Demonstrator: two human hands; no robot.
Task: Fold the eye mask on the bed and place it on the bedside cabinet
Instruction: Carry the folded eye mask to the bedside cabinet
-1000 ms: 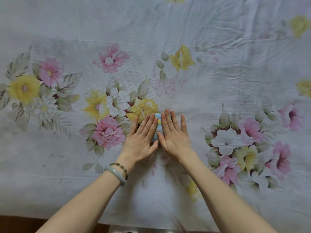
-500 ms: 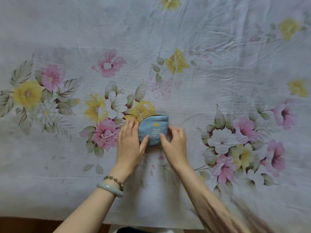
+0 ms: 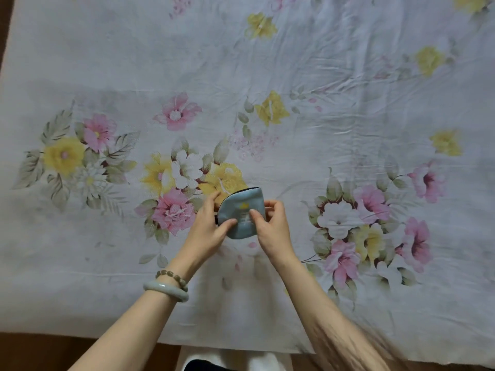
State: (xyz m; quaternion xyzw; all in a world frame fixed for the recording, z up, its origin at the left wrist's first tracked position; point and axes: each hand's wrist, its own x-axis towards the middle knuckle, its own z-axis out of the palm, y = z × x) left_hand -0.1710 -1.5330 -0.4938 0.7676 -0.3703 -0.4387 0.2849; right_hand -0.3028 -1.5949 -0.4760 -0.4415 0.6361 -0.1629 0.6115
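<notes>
Head view: the bed (image 3: 348,76), under a floral sheet, fills the frame; the bedside cabinet is out of sight. We note the left hand (image 3: 206,231) and right hand (image 3: 273,226) pinching the folded blue eye mask (image 3: 241,212) between thumbs and fingers, one at each side edge, just above the sheet. We judge it light, soft and prone to spring open; grip across both layers near the fold.

jade bangle (image 3: 166,290), bead bracelet (image 3: 171,275) (same wrist)
</notes>
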